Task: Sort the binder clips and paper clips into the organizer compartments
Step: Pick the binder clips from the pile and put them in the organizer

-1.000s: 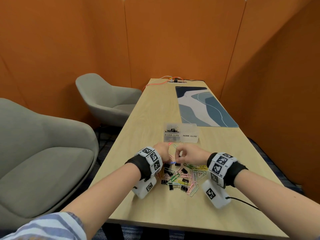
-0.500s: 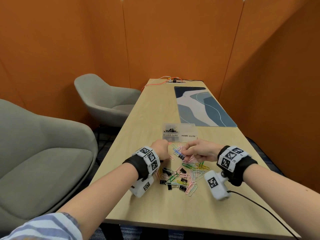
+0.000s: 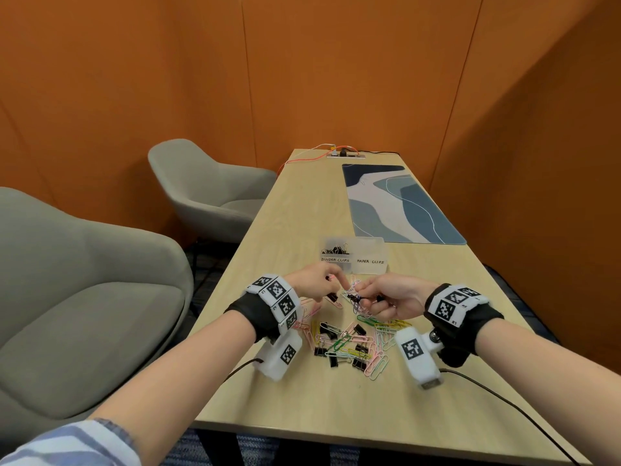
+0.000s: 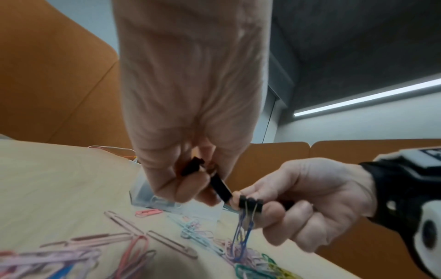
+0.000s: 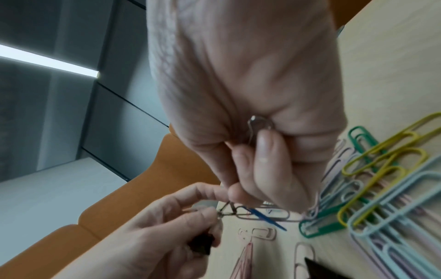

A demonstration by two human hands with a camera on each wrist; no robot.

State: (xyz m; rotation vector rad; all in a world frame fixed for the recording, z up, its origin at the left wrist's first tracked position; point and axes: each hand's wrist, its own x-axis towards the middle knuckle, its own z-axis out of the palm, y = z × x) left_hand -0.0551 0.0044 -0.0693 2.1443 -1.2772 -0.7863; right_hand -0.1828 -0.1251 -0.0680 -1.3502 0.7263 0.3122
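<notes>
A clear two-part organizer (image 3: 369, 253) is labelled BINDER CLIPS on the left and PAPER CLIPS on the right. Black binder clips (image 3: 336, 248) lie in its left part. A mixed pile of coloured paper clips and black binder clips (image 3: 346, 344) lies on the table between my wrists. Just in front of the organizer my left hand (image 3: 331, 285) grips black binder clips (image 4: 220, 187) in curled fingers. My right hand (image 3: 364, 295) pinches black binder clips (image 4: 250, 202), and tangled blue and purple paper clips (image 4: 243, 232) hang from them. The two hands' fingertips meet at that tangle.
The wooden table (image 3: 302, 213) runs away from me, with a blue patterned mat (image 3: 403, 203) at the far right and a power strip (image 3: 342, 155) at the far end. Two grey armchairs (image 3: 208, 186) stand left of the table. Orange walls close in behind and on the right.
Both hands have risen from the pile and come together nearer the organizer. The right hand has lifted binder clips with a string of paper clips caught on them.
</notes>
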